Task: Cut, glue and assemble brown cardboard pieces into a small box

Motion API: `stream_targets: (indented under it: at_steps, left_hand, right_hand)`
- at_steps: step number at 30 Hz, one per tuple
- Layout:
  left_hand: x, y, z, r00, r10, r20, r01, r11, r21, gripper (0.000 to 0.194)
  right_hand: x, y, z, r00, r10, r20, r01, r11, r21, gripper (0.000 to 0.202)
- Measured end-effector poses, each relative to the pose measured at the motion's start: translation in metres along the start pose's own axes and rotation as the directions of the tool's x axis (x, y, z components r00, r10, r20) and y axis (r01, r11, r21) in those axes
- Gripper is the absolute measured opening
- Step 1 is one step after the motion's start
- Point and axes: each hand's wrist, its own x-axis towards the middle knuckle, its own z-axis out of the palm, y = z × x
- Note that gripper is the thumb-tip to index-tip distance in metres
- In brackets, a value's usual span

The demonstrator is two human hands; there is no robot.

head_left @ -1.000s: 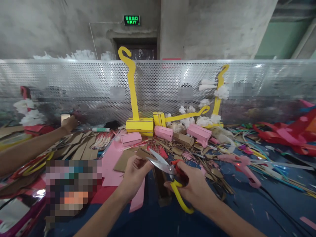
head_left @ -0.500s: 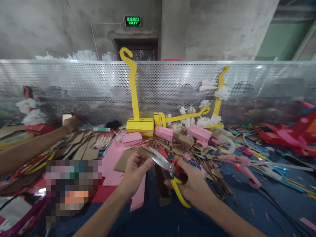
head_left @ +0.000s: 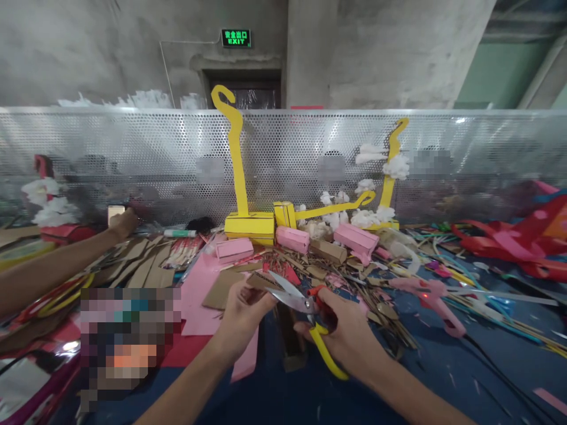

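My left hand (head_left: pixel 241 316) pinches a small piece of brown cardboard (head_left: pixel 260 281) between thumb and fingers. My right hand (head_left: pixel 348 324) grips scissors (head_left: pixel 303 303) with a red and a yellow handle loop. Their blades are parted and point left, with the tips at the cardboard beside my left thumb. Whether the blades touch the cardboard, I cannot tell. Below the scissors lies a folded strip of brown cardboard (head_left: pixel 292 348). Pink sheets (head_left: pixel 195 307) and a flat cardboard piece (head_left: pixel 217 289) are left of my left hand.
Yellow paper hooks on box bases (head_left: pixel 250 225) and pink paper boxes (head_left: pixel 292 239) stand before a perforated metal panel (head_left: pixel 177 153). Cardboard scraps (head_left: pixel 390 319) and a pink glue gun (head_left: pixel 432 298) lie at right. Another person's hand (head_left: pixel 124 223) holds a phone-like object at left.
The scissor blades have spread a little wider, and the yellow handle loop has swung outward. My left hand keeps its pinch on the cardboard. The whole view has shifted slightly.
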Motion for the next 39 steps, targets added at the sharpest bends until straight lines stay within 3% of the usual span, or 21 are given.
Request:
stream_targets:
  at_steps: [8,14,17,21,26,39]
  left_hand:
    - [-0.001,-0.003,-0.001,1.000,-0.010,-0.019,0.009,0.999,-0.052,0.026]
    - [0.000,-0.001,0.001,1.000,0.006,-0.017,-0.007,0.997,-0.077,0.017]
    - [0.001,0.004,0.003,1.000,-0.003,0.010,0.003,0.999,-0.043,0.021]
    - [0.001,0.014,0.008,0.999,-0.006,0.034,0.005,0.999,0.051,0.021]
    - [0.001,0.018,0.013,0.998,-0.041,0.057,0.036,0.995,0.088,0.020]
    - [-0.006,0.002,0.011,0.997,-0.064,0.034,0.064,0.998,-0.012,0.010]
  right_hand:
    - [-0.002,0.003,0.004,1.000,-0.002,-0.027,0.003,0.999,0.034,0.042]
    - [-0.001,0.002,-0.001,1.000,0.013,0.016,-0.013,1.000,0.007,0.042]
    - [0.001,0.000,-0.002,0.999,0.027,0.034,-0.026,0.999,-0.021,0.042]
    - [0.000,-0.003,-0.002,0.996,-0.052,0.066,0.052,0.999,0.001,0.034]
    - [-0.002,-0.002,-0.004,0.996,-0.087,0.025,0.088,0.995,-0.036,0.038]
    - [0.000,-0.003,-0.009,0.977,-0.194,-0.087,0.183,0.976,-0.114,0.040]
